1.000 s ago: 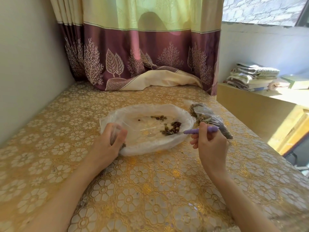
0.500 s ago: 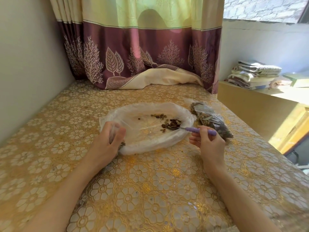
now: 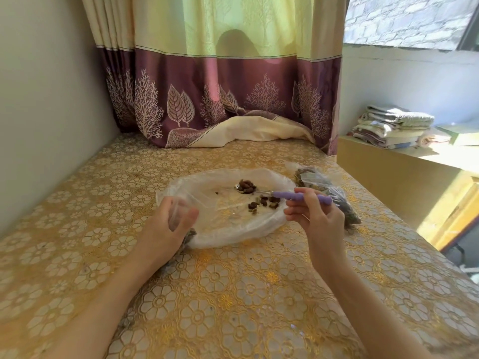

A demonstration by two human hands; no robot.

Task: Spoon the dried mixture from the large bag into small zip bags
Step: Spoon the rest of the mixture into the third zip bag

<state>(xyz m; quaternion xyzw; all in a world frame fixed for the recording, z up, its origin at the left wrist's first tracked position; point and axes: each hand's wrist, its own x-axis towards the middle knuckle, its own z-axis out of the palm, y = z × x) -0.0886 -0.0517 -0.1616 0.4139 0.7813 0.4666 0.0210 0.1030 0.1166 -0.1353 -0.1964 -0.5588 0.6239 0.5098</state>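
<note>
The large clear bag (image 3: 233, 229) lies spread flat in the middle of the table, with a few dark dried pieces (image 3: 264, 203) loose on it. My right hand (image 3: 317, 220) pinches the purple handle of a spoon (image 3: 298, 196); its bowl holds a heap of the dried mixture (image 3: 245, 187) above the bag. My left hand (image 3: 168, 229) grips a small clear zip bag (image 3: 178, 209) at the large bag's near left edge, its mouth held up between thumb and fingers.
A filled small bag (image 3: 324, 189) of mixture lies right of the large bag, behind my right hand. The table (image 3: 233, 307) has a gold flowered cover. A curtain (image 3: 220, 99) hangs at the back. Folded cloths (image 3: 391, 128) sit on a ledge at the right.
The spoon has scooped up mixture and risen to the left over the large bag, leaving a few pieces behind. My left hand keeps the small bag in the same place.
</note>
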